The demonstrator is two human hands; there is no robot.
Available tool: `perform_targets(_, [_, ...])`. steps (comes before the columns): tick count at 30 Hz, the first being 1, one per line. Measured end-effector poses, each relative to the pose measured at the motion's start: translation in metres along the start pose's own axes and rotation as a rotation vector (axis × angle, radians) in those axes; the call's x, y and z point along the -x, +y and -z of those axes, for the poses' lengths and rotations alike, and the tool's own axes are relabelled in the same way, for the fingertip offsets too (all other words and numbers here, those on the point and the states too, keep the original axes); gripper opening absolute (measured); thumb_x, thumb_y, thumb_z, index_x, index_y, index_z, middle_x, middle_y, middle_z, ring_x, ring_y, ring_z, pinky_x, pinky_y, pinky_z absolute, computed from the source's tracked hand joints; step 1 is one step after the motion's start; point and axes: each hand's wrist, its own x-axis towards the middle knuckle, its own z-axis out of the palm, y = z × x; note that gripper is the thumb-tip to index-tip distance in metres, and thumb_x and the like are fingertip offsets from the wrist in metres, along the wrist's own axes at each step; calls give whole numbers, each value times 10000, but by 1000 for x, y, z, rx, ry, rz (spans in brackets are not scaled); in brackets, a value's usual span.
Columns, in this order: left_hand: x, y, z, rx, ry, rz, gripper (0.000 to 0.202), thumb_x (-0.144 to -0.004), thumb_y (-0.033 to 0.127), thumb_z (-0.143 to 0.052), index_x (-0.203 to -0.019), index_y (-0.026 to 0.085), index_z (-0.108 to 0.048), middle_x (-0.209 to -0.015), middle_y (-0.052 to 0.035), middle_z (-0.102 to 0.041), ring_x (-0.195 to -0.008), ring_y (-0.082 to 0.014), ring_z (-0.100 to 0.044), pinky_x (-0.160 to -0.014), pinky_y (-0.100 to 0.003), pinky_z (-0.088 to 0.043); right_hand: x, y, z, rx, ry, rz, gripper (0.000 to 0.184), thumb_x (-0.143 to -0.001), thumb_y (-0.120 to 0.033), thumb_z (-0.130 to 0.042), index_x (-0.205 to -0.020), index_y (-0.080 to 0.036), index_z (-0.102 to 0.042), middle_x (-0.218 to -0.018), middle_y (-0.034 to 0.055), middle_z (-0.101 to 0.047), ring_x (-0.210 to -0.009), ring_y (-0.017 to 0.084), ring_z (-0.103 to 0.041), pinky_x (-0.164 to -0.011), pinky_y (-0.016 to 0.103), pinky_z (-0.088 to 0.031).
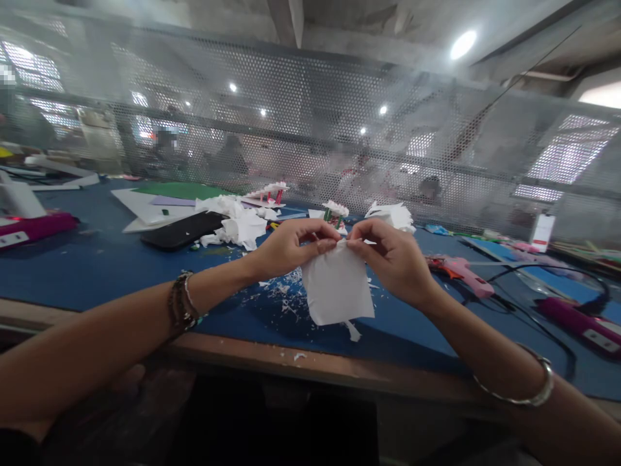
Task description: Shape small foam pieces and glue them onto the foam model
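Note:
Both hands hold one white paper square (338, 286) above the blue table top (97, 265). My left hand (286, 247) pinches its upper edge on the left. My right hand (392, 259) pinches the same edge on the right, the fingertips of both hands almost touching. The paper hangs down from the pinch. Small white paper scraps (284, 299) lie scattered on the table just under it.
A pile of cut white paper (240, 223) and a black phone-like slab (182, 231) lie to the left. A pink glue gun (460, 270) with black cables lies to the right. Paper flowers (334, 212) stand behind. Perforated mesh screen (310, 129) bounds the far side.

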Motion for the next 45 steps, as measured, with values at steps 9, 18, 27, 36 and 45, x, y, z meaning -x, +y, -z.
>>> perform_targets(9, [3,-2,-2,82,18,28,129,-710,258,-537,-739,138,-574,-715,-21,-571,-628,-79,-495,-539,-174,-393,2,-3,-5,-209,-15,-125,85,-735,-232,-480,-692,-161,-461,-599,-41,-445,-500,36,-387,-412,154,-304])
perform_targets(18, [2,7,-9,212,42,46,122,-649,247,-597,-647,135,-547,-615,8,-538,-566,-71,-478,-552,-197,-425,6,-4,-18,-261,93,-89,24,-708,-187,-498,-715,-171,-481,-637,-32,-512,-551,55,-477,-480,176,-386])
perform_targets(27, [8,9,-20,110,169,-34,151,-654,242,-619,-722,134,-538,-712,-11,-564,-657,-87,-518,-642,-210,-453,9,-2,-18,41,268,71,83,-688,-145,-525,-678,-195,-460,-639,-33,-528,-596,73,-507,-554,200,-443])
perform_targets(36, [8,13,-20,-31,190,-73,123,-701,141,-517,-818,149,-480,-781,-9,-544,-703,-81,-511,-648,-193,-430,8,-5,-11,-47,245,39,65,-700,-144,-520,-688,-193,-480,-645,-36,-541,-595,65,-518,-526,180,-439])
perform_targets(45, [4,12,-14,62,148,-133,147,-654,70,-454,-761,163,-414,-711,23,-456,-645,-57,-465,-587,-171,-408,3,-11,-7,-353,69,-149,83,-704,-179,-538,-786,-178,-551,-762,-4,-612,-689,80,-571,-562,191,-447])
